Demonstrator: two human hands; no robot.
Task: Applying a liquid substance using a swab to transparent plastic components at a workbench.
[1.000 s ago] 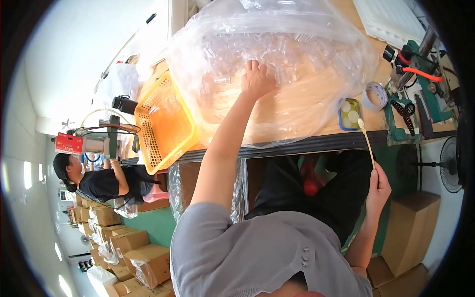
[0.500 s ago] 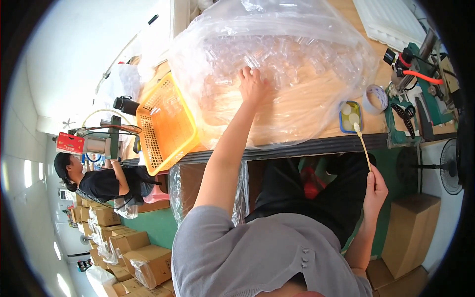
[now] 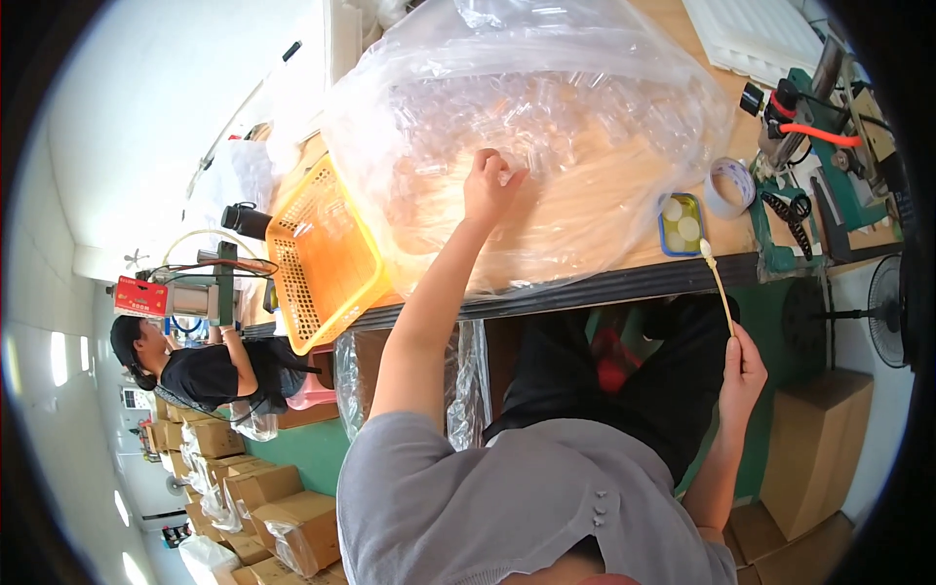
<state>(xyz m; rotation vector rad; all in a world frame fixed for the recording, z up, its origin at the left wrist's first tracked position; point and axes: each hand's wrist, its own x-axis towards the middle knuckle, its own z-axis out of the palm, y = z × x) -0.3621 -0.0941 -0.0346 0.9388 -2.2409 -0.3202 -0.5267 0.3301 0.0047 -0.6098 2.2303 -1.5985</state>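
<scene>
My left hand (image 3: 489,190) is over the near part of a big clear plastic bag (image 3: 585,234), its fingers curled together around a small clear plastic piece (image 3: 505,176). Many similar clear tube-like pieces (image 3: 546,122) lie heaped on the bag just beyond it. In my right hand (image 3: 742,375), below the table edge, is a thin pale stick (image 3: 722,292) pinched near its lower end. Its whitish swab-like tip (image 3: 707,250) is beside the near right edge of a small blue-rimmed dish (image 3: 666,240). Pale round discs (image 3: 688,229) lie in yellowish liquid there.
A yellow basket (image 3: 369,276) with a few clear pieces stands left of the bag at the table's edge. To the right are a tape roll (image 3: 717,200), black scissors (image 3: 798,234) and a green bench machine (image 3: 863,210). Another person (image 3: 210,370) sits at the far left.
My left hand has drawn back from the heap toward me, with a clear piece in its fingers. The stick's tip has moved from over the dish to just beside it.
</scene>
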